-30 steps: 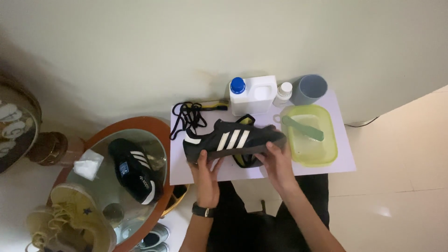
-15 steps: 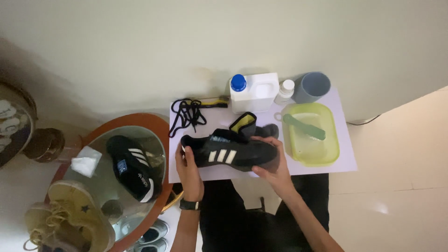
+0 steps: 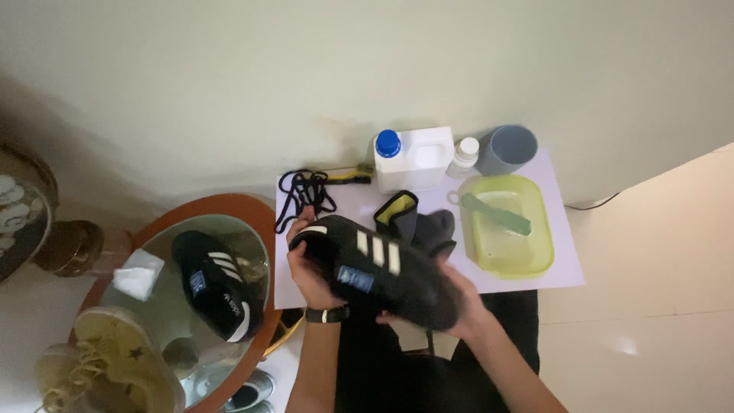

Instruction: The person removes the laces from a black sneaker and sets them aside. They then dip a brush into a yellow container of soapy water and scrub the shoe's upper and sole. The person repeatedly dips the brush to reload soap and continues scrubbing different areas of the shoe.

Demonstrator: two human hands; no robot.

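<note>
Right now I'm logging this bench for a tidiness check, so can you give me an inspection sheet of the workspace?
Surface: white table top, mostly covered with supplies.
Job's things: black shoe with pale stripes, unlaced, held tilted above the near edge.
Clutter: black laces; white jug with blue cap; small white bottle; grey cup; yellow-green tub holding a green brush; insoles.
Grippers: left hand grips the heel end, right hand supports the toe end.
Cables: one dark cable on the floor by the wall.
Surroundings: round glass table with the matching black shoe; yellowish sneaker.
</note>
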